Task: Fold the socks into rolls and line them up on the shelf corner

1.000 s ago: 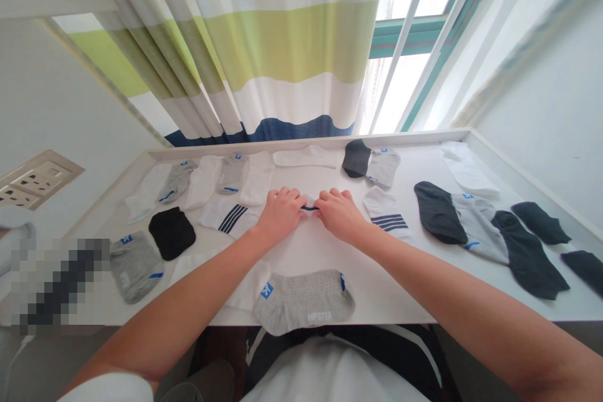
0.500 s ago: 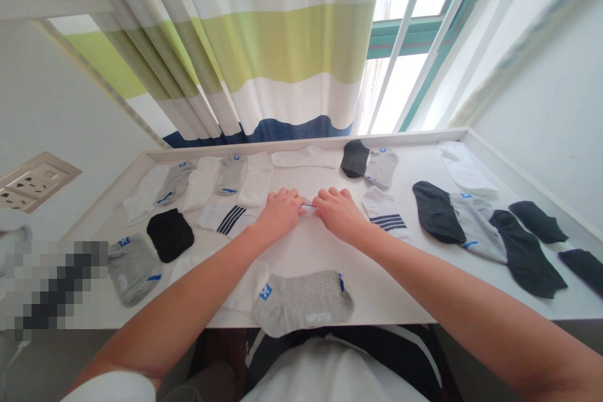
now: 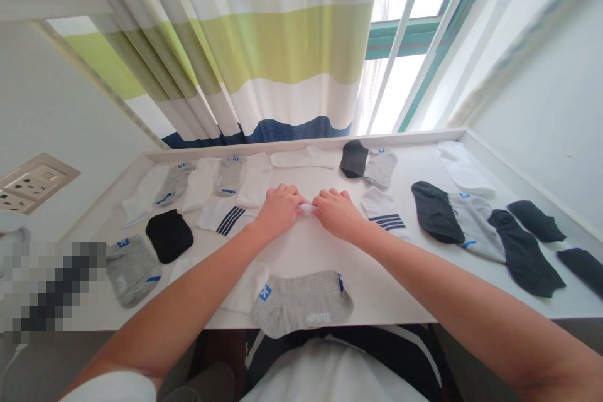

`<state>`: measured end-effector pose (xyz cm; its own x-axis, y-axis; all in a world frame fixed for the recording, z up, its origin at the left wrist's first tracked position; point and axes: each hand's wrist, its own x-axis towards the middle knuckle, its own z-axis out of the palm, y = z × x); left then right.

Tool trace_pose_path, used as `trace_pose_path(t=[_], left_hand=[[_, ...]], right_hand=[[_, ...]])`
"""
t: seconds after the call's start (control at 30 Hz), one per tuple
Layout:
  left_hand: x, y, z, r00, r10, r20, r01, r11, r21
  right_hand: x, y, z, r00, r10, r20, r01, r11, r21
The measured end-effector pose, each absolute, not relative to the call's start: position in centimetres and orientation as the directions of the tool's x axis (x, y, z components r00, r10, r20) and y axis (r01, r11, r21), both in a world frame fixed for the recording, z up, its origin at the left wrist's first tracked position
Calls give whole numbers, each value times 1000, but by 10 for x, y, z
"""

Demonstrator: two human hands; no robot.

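Observation:
Both my hands pinch a small white sock [image 3: 308, 208] over the middle of the table, where it shows as a short rolled strip. My left hand [image 3: 280, 210] is closed on its left end and my right hand [image 3: 340, 213] on its right end; the fingers hide most of it. Just left of my left hand lies a white sock with dark stripes [image 3: 229, 220]. A similar striped white sock [image 3: 385, 217] lies right of my right hand. Nearer me, a grey sock with a blue tag [image 3: 304, 303] hangs slightly over the front edge.
The white table [image 3: 367, 289] has a raised rim at the back. White and grey socks line its far side, with a black sock [image 3: 169, 236] at left and several dark socks [image 3: 525, 252] at right. A curtain [image 3: 292, 44] hangs behind; a wall socket [image 3: 38, 181] is at left.
The strip between my fingers has turned: a dark line showed along it before, and now mostly white cloth shows. My hands stay in nearly the same place.

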<state>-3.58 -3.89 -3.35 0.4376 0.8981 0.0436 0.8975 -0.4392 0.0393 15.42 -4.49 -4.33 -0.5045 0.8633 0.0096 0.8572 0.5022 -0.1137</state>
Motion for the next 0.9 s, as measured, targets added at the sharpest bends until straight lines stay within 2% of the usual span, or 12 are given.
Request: trace_pose_path(t=[0.2,0.37,0.5,0.73,0.9], left_hand=[[-35,-32,-34,411,911,-15,910,-409,71],[-34,-27,-29,401,911,-100,915,-394,84],[-36,-18,-21,393,897,-201,918,-369,147],[-43,1,-9,407,868,-284,905,-340,256],[-45,24,-3,525,746,-408,839,-374,395]], right_hand=[[158,-48,-40,-503,862,67,855,507,-109],[159,-45,-41,-515,856,57,850,518,-95],[157,-41,-45,-509,860,38,856,510,-89],[154,-39,-48,-528,849,35,846,529,-69],[153,-39,-47,-545,837,38,835,547,-56]])
